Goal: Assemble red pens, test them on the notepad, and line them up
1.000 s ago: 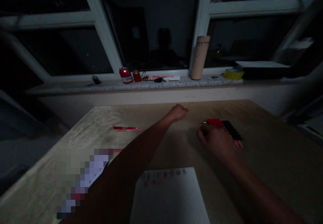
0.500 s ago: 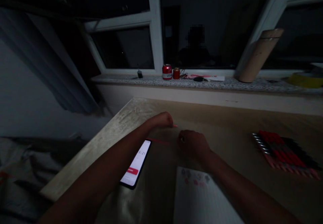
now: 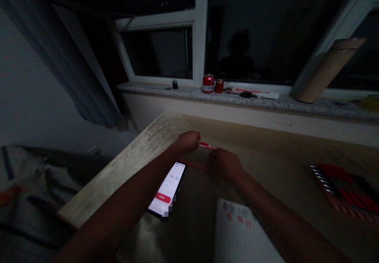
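Beige tabletop (image 3: 266, 148), dark window (image 3: 272, 30) beyond; left hand (image 3: 188, 141) gripping red pen (image 3: 204, 144); right hand (image 3: 227, 163), grip unclear.

The pen (image 3: 205, 144) between the left grip (image 3: 188, 141) and the right grip (image 3: 228, 165) showed red and pale pink with a silvery glint. Nearer than the left grip, the phone (image 3: 168, 188) had a whitish lilac screen, dark digits, a red bar and a black edge. Nearer than the right grip, the paper (image 3: 237, 241) was off-white, faintly lined, with grey and red scribbles. Well right of that grip, the row of pens (image 3: 349, 190) was red and black, silver-tipped, pinkish at the near ends. Around both grips the bench (image 3: 272, 168) was tan, mottled paler leftward; beyond them the can (image 3: 208, 84) was red with a pale band.
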The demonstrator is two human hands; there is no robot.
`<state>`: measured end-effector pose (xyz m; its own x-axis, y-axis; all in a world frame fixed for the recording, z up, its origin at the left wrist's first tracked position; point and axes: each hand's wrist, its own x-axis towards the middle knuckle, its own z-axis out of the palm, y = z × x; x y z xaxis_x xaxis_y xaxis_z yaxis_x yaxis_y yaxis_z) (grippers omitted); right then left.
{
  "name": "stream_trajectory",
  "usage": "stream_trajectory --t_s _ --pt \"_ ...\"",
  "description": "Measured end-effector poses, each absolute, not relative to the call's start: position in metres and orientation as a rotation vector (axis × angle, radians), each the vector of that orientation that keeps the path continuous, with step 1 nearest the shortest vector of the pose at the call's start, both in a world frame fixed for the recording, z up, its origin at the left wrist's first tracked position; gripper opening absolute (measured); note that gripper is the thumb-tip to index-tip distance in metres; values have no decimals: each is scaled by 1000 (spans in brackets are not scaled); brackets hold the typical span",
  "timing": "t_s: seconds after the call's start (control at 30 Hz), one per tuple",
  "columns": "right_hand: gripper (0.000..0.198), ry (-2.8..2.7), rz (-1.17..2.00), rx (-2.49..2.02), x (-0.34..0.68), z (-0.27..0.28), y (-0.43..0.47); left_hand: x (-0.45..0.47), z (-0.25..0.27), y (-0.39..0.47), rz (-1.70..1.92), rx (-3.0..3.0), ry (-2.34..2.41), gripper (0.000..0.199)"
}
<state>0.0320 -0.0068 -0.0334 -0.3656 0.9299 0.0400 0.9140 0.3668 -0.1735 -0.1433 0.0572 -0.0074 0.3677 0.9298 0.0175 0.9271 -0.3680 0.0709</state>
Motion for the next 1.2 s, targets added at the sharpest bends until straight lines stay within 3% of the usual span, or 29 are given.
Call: stream_trajectory --t_s 0.13,0.53,0.83,1.2 --pt "34 -2416 148 -1733 37 -29 20 -151 -15 72 24 2564 1744 33" --pt "31 -2471 251 -1615 17 -47 58 -173 -24 86 -104 2510 1666 21" --pt "23 -2268 453 -1493 42 -37 58 -152 -2 99 202 2426 1477 21" --pt "29 -1648 991 -1228 111 -43 30 -47 3 100 702 1643 915 22"
